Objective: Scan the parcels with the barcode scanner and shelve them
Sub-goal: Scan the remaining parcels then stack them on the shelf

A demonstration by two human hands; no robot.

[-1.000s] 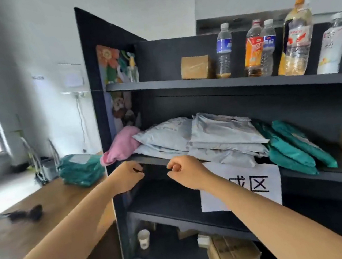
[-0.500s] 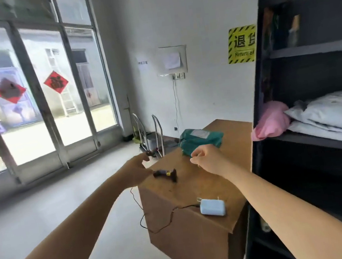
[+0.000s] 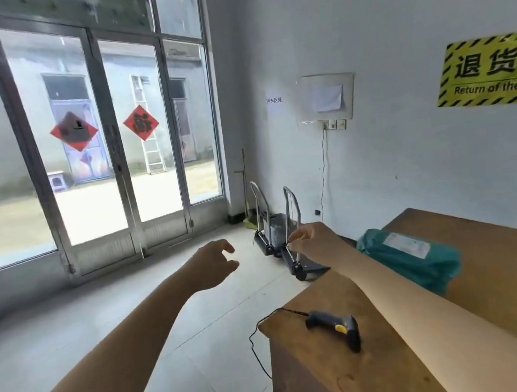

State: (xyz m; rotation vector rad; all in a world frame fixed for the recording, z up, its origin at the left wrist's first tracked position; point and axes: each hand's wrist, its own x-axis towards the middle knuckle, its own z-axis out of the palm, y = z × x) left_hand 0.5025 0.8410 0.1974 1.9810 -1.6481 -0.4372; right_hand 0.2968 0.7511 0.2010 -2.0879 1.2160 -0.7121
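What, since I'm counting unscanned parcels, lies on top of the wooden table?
A green parcel pile, count unclear, and the barcode scanner lie on the table. The right forearm hides a strip of the top.

A black barcode scanner (image 3: 336,326) with a yellow trigger lies on its side on the wooden bench (image 3: 512,262). A teal parcel (image 3: 414,258), possibly stacked, rests behind it.

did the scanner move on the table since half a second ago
No. The scanner lies by the same left corner of the table, cable hanging over that edge, parcel beyond it. Only the camera turned.
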